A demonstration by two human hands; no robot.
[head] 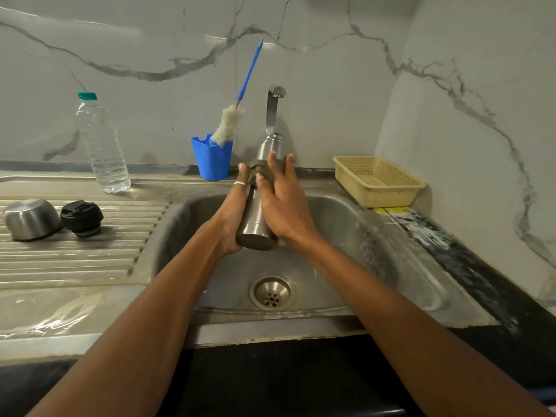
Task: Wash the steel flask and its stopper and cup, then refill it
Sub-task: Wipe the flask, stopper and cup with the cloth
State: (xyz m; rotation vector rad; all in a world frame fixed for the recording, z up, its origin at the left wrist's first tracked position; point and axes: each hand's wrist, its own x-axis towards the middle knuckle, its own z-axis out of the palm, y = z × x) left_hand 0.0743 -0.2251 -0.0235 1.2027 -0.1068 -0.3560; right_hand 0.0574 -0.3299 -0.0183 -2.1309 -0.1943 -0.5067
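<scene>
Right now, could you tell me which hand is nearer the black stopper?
Left. The left hand holds the steel flask on the side facing the stopper; the right hand lies on its far side.

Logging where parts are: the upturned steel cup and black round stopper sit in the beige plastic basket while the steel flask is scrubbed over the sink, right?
No. The head view shows the upturned steel cup and black round stopper on the ribbed steel drainboard left of the sink, not in the beige plastic basket.
</scene>
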